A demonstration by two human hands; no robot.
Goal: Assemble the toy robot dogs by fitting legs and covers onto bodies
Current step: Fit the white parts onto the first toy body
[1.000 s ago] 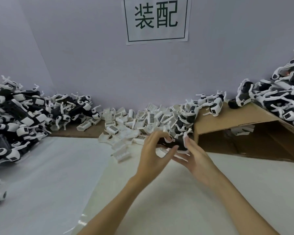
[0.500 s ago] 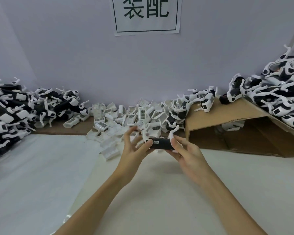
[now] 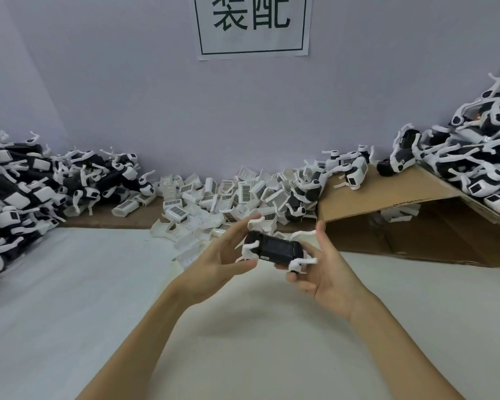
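The black body (image 3: pixel 277 249) with white legs (image 3: pixel 302 262) fitted at its corners is held in the air above the white table (image 3: pixel 70 284), between both hands. The left hand (image 3: pixel 223 261) pinches its left end with curled fingers and thumb; the right hand (image 3: pixel 326 272) cups its right end, fingers curled under it, thumb raised. Just behind the body lies a heap of white covers (image 3: pixel 214 194) — several bear barcode labels, too small to read. Left of the body is a pile of dogs (image 3: pixel 26 192); right of it, more dogs (image 3: pixel 474 157) lie on a cardboard ramp (image 3: pixel 387 197). On the wall behind the body hangs a sign (image 3: pixel 253 24) reading "装配".
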